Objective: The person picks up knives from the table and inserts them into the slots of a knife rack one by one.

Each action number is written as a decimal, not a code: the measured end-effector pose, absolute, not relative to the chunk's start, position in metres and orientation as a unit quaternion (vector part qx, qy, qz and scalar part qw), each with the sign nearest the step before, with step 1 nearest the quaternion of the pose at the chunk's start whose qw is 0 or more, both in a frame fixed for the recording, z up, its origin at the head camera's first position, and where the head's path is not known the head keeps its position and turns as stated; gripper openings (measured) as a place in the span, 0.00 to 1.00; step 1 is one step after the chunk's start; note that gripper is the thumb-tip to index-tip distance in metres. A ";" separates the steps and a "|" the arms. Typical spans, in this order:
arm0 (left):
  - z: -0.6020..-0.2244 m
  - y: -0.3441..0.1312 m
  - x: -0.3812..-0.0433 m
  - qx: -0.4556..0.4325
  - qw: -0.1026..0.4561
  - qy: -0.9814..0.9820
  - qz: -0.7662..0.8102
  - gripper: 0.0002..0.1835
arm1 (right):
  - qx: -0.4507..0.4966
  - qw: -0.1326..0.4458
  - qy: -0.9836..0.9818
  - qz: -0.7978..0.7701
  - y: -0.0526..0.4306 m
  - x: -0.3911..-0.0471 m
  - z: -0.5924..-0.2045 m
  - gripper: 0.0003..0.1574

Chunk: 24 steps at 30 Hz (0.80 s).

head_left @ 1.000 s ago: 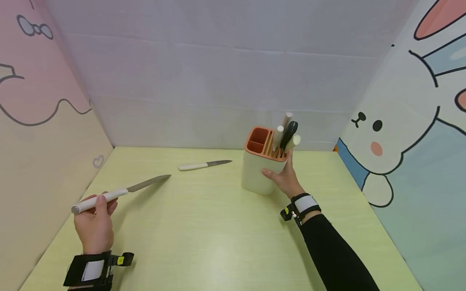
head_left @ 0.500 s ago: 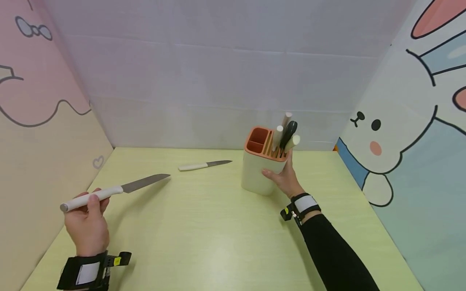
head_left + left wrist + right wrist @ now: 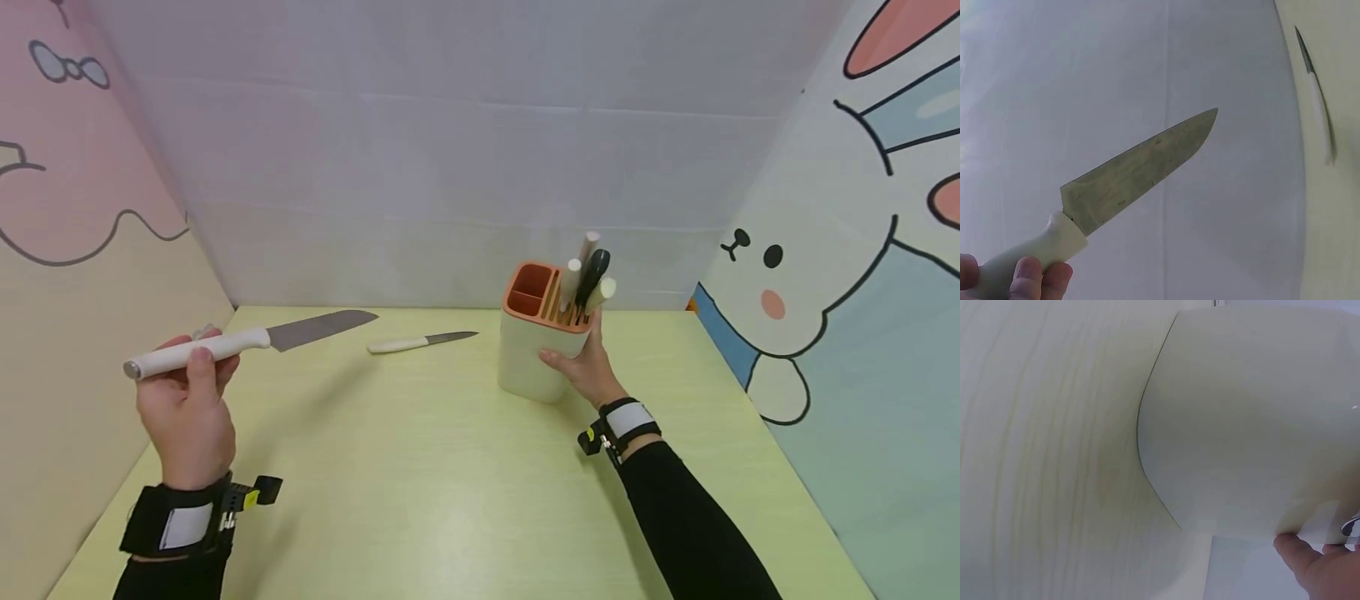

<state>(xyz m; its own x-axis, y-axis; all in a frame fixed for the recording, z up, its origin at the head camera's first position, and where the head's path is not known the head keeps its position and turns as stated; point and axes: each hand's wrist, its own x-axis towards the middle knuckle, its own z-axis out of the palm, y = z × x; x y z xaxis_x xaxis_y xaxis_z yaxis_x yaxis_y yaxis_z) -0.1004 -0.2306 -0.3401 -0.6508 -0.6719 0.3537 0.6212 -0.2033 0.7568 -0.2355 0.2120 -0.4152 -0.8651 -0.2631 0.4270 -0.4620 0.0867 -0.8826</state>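
Note:
My left hand (image 3: 187, 417) grips the white handle of a large kitchen knife (image 3: 318, 329), held above the table at the left. In the left wrist view the broad blade of this kitchen knife (image 3: 1141, 169) points up and to the right. My right hand (image 3: 588, 367) holds the side of a white knife block (image 3: 528, 358) with an orange slotted top, thumb on its front and fingers behind. Several handles stand in its slots, among them a black handle (image 3: 595, 275) and a pale handle (image 3: 602, 293). Between the hands, a small paring knife (image 3: 420, 342) lies on the table.
The pale yellow table (image 3: 420, 500) ends at a whitish back wall (image 3: 450, 167). Side panels with cartoon drawings, such as a rabbit panel (image 3: 810, 333), border it left and right. Two larger orange compartments (image 3: 531, 287) fill the left part of the block's top.
My left hand has lifted the kitchen knife higher and farther from me, after a small shift to the left. The blade's flat side shows more. My right hand and the knife block stay put.

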 end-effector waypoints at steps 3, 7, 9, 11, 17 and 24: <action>-0.323 -0.212 -0.110 -0.011 0.407 -0.487 -0.772 0.18 | 0.253 0.079 -0.727 0.633 0.213 -0.237 -0.416 0.69; -0.302 -0.186 -0.124 -0.065 0.392 -0.484 -0.780 0.18 | 0.260 0.081 -0.723 0.635 0.213 -0.239 -0.417 0.70; -0.294 -0.175 -0.130 -0.088 0.384 -0.479 -0.784 0.18 | 0.265 0.081 -0.719 0.637 0.213 -0.239 -0.417 0.70; -0.286 -0.164 -0.135 -0.108 0.377 -0.477 -0.786 0.18 | 0.267 0.080 -0.717 0.639 0.212 -0.239 -0.418 0.71; -0.269 -0.139 -0.147 -0.142 0.362 -0.489 -0.781 0.17 | 0.269 0.080 -0.713 0.642 0.210 -0.237 -0.417 0.72; -0.254 -0.115 -0.163 -0.183 0.363 -0.540 -0.737 0.13 | 0.282 0.082 -0.719 0.629 0.210 -0.238 -0.413 0.72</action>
